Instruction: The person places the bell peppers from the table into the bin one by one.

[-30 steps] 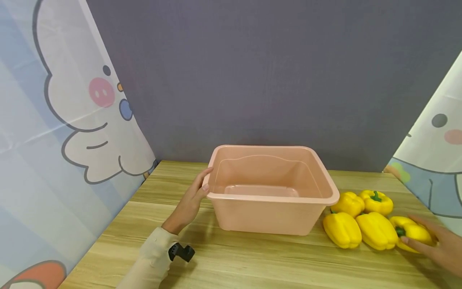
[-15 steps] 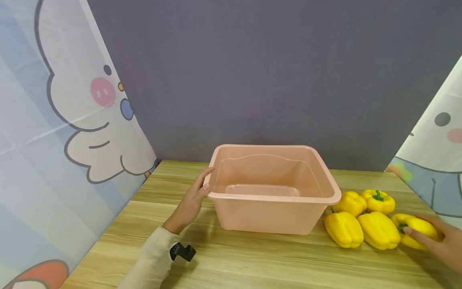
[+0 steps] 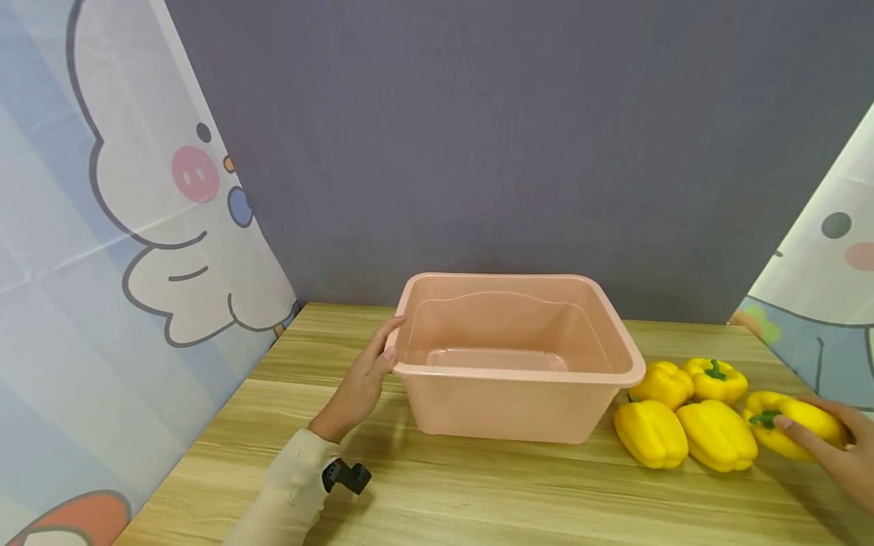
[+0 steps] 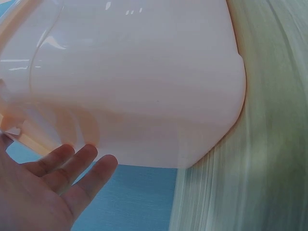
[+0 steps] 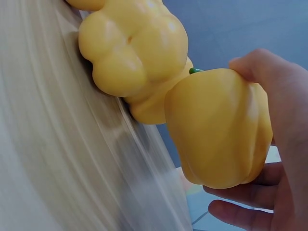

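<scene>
A pink plastic tub point(image 3: 505, 406) stands on the wooden table. My left hand point(image 3: 358, 383) holds its rim at the left side; in the left wrist view three fingers point(image 4: 79, 175) reach under the rim along the outer wall. At the right, my right hand point(image 3: 843, 447) grips a yellow bell pepper point(image 3: 812, 425) with a green stem, thumb on the near side. In the right wrist view this pepper point(image 5: 219, 130) is raised off the table, with the fingers beneath it. Several other yellow bell peppers point(image 3: 717, 436) sit together between the tub and that hand.
The wooden table point(image 3: 478, 493) reaches back to a dark grey panel point(image 3: 505, 152). Cartoon-printed cloths hang at the left point(image 3: 157, 227) and the right. A black wrist mount point(image 3: 346, 475) sits on the left sleeve.
My right hand has closed round the rightmost pepper and lifted it a little, up and to the right. My left hand stays at the tub's rim.
</scene>
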The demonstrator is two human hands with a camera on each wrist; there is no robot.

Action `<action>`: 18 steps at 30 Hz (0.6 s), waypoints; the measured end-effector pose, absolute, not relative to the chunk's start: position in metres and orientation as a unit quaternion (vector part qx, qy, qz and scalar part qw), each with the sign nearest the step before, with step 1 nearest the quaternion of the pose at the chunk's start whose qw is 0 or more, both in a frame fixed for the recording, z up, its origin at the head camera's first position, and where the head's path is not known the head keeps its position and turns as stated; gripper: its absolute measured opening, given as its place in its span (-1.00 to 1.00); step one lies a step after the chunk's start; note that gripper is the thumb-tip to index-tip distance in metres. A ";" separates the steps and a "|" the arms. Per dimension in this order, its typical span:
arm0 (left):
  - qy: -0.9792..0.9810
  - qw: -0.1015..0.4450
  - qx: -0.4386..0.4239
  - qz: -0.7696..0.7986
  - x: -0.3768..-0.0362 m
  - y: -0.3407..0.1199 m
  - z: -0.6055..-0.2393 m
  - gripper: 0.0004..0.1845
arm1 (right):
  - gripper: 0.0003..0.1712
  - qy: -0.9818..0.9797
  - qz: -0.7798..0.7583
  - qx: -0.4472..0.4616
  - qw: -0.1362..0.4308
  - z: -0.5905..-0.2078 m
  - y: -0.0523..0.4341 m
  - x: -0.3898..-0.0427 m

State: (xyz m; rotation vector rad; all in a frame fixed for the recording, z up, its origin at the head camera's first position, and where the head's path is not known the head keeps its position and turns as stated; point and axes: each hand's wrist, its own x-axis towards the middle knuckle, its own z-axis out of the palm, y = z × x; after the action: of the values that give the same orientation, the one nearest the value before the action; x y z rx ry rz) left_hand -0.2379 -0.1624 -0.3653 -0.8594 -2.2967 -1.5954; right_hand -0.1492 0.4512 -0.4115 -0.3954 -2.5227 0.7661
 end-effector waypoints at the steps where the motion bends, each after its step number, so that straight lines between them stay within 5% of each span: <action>1: -0.782 0.108 -0.291 -0.541 -0.238 -0.162 -0.365 -0.48 | -0.20 -0.917 0.285 -0.145 0.240 -0.411 0.450 -0.149; 18: -0.774 0.107 -0.299 -0.547 -0.238 -0.162 -0.365 -0.47 | -0.18 -0.889 0.345 -0.170 0.249 -0.398 0.443 -0.149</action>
State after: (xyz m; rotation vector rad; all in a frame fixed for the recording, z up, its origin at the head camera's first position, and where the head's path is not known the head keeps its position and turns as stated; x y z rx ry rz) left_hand -0.2377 -0.1624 -0.3654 -0.8815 -2.2788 -1.6104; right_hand -0.1487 0.4425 -0.3980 -0.4628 -2.4209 0.9389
